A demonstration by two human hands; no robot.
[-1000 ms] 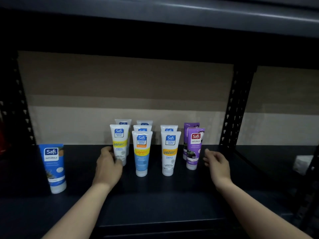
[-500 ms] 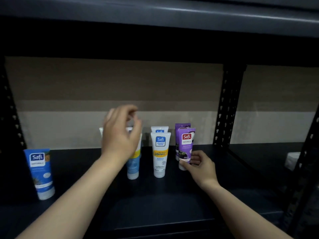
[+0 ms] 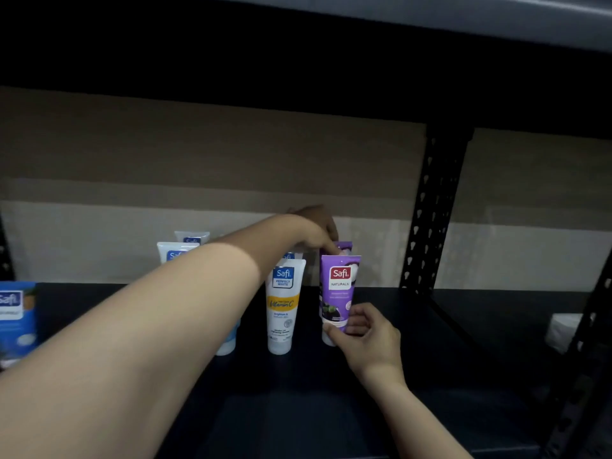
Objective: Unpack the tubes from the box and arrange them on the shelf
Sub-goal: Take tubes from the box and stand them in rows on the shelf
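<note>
- Head view: the front purple tube [image 3: 339,286] stands cap-down on the dark shelf [image 3: 463,326], at about 3 o'clock from the white Vitamin C tube [image 3: 283,303] just beside it.
- The right hand [image 3: 367,336] pinches the front purple tube low down near its cap, thumb in front, fingers curled behind.
- The left hand [image 3: 314,233] reaches over the row to the rear purple tube [image 3: 344,248], at 12 o'clock from the front one; its fingertips seem to rest on that tube's top seam, though the dim light makes the grip hard to tell.
- More white tubes [image 3: 175,253] stand at 9 o'clock, and a blue tube [image 3: 15,313] stands well apart at far left.
- Judgement: these tubes look light, soft-walled and glossy, so they tip easily; holding low by the stiff cap steadies one best, while squeezing mid-body would dent it.
</note>
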